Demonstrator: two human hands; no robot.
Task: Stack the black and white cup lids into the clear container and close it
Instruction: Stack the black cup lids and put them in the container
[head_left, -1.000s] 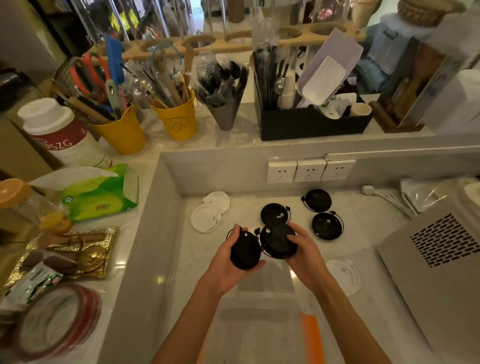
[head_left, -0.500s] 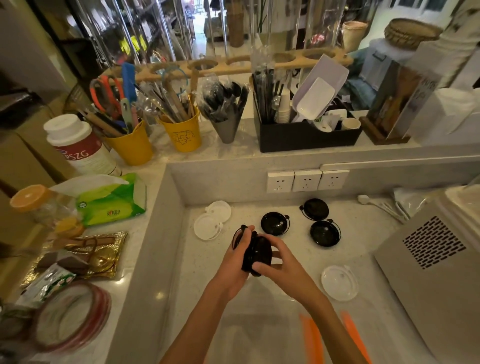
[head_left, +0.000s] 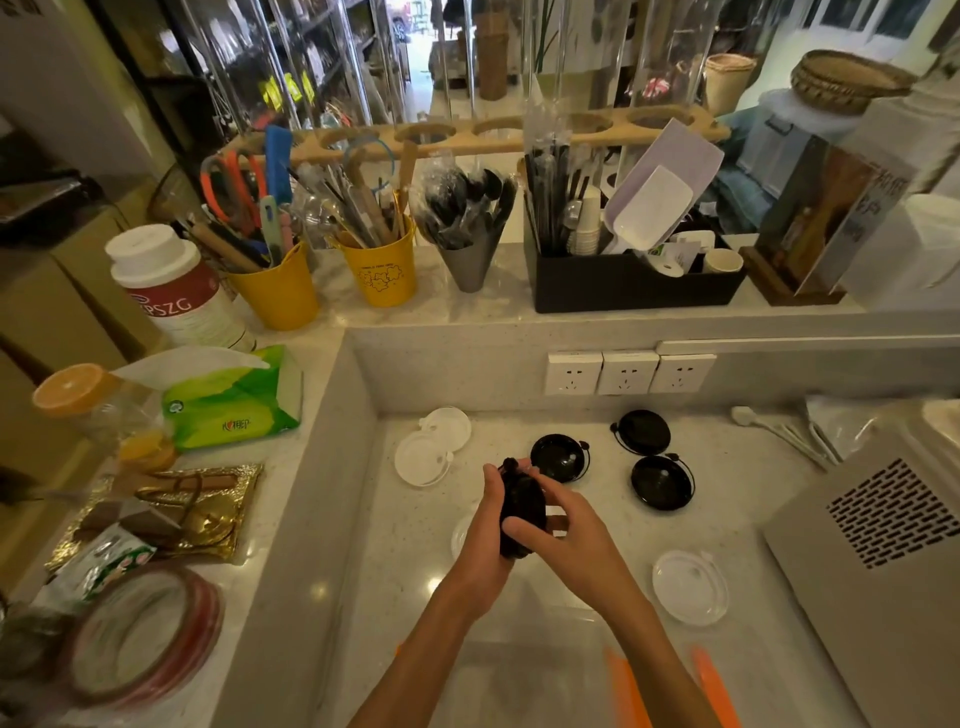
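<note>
**2 hands clamp a black lid stack on edge above the clear container**

At the bottom centre of the frame lies the clear container (head_left: 524, 675), its walls faint against the pale counter (head_left: 753, 467); 2 orange strips (head_left: 623, 686) show at its right side, low in the frame. Just above it, the left hand (head_left: 485, 530) and right hand (head_left: 561, 525) close around a stack of black lids (head_left: 522, 512). The stack stands on edge, its flat faces turned left and right and its long axis running up and down the frame. How many lids it holds cannot be told. The left palm presses its left face; right fingers curl over its right face and lower edge.

To the right of the hands, 1 white lid (head_left: 690, 587) lies flat with open counter around it. Behind the left wrist a sliver of a pale lid (head_left: 460, 535) peeks out, mostly hidden.

Further up, 3 loose black lids (head_left: 558, 457) rest flat: 1 just above the hands, 2 to its right, those 2 almost touching. At centre left, 2 white lids (head_left: 423, 457) overlap near the raised ledge (head_left: 332, 467) that walls the counter's left side. A grey appliance (head_left: 883, 545) bounds the right edge, so the free room is the middle strip between the lids.

On the back wall sit 3 white sockets (head_left: 628, 371). On the shelf above stand 2 yellow buckets (head_left: 382, 270) of tools at upper left and 1 black organizer (head_left: 628, 283) at upper centre.
</note>
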